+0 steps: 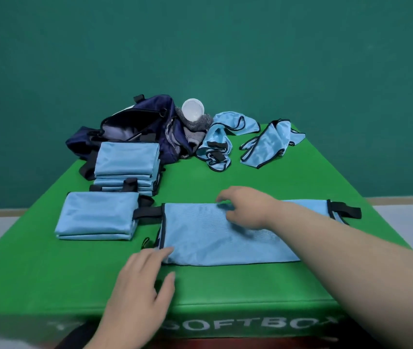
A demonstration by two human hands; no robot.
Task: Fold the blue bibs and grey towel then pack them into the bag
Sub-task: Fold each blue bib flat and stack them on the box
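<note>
Currently we have the half-folded bib point(225, 238) lying flat as a long band across the near part of the green tabletop point(225, 283). Our left hand point(137, 280), fingers nearly straight, presses its near-left corner. Our right hand point(245, 207) curls its fingers over the middle of the far edge and appears to pinch it, though blur hides the contact. We judge the next fold to be crosswise: pin the left corner, square the edges, tuck the black strap point(346, 210) inward, and match the folded bibs point(127, 165) stacked at left. Loose bibs point(271, 144), the grey towel point(198, 127) and the open bag point(130, 124) lie at the back.
</note>
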